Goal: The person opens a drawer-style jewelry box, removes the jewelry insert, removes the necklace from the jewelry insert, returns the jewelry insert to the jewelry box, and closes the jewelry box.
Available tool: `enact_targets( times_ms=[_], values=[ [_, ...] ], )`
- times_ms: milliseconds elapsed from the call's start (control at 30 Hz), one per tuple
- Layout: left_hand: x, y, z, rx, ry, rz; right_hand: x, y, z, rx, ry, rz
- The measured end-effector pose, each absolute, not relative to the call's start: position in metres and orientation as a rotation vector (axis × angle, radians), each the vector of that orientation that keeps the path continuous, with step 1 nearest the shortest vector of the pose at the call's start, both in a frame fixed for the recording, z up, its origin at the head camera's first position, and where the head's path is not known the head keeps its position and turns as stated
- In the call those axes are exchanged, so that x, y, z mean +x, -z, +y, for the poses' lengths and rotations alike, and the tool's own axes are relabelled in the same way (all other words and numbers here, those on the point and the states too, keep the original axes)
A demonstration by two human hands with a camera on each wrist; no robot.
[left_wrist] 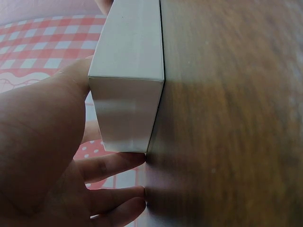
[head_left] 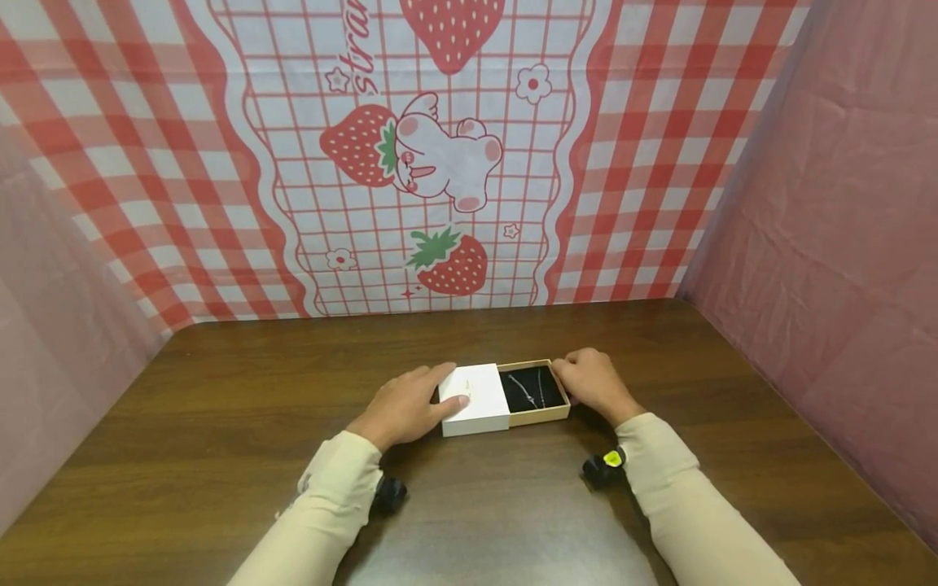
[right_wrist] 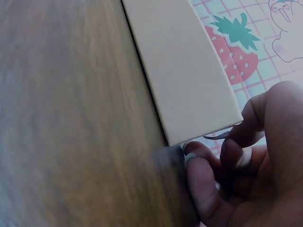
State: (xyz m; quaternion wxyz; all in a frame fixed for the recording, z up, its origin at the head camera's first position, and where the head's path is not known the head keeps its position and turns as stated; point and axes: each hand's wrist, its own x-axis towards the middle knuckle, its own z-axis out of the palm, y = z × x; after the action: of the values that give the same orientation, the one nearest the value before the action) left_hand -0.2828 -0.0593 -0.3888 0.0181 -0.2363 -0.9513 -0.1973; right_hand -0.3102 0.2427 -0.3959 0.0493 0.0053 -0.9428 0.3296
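A white jewelry box sleeve (head_left: 472,399) lies flat on the table, with its tan drawer (head_left: 540,417) slid partway out to the right. Inside the drawer, a thin silvery chain (head_left: 522,390) rests on a black insert (head_left: 553,392). My left hand (head_left: 406,405) grips the sleeve's left end, thumb on top and fingers around the back. At the drawer's right end is my right hand (head_left: 592,382). In the right wrist view its fingers pinch a thin dark ribbon tab (right_wrist: 215,137) that comes out of the drawer's end wall.
The brown wooden table (head_left: 242,423) reaches to a red-and-white checked strawberry cloth (head_left: 645,146) at the back. Pink cloth (head_left: 828,212) hangs on both sides. Small black wrist cameras (head_left: 391,495) sit below both sleeve cuffs.
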Motion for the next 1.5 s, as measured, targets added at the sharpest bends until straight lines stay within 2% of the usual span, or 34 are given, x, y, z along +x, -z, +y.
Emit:
enact_targets(
  times_ms=[833, 1500],
  values=[
    [-0.2829, 0.3919, -0.0599, -0.750, 0.617, -2.946, -0.3091, 0.4002, 0.2415, -0.035, -0.965, -2.811],
    [-0.2860, 0.3901, -0.0602, -0.740, 0.608, -2.948, -0.3057, 0.3916, 0.2402, 0.071, -0.948, -2.769]
  ],
)
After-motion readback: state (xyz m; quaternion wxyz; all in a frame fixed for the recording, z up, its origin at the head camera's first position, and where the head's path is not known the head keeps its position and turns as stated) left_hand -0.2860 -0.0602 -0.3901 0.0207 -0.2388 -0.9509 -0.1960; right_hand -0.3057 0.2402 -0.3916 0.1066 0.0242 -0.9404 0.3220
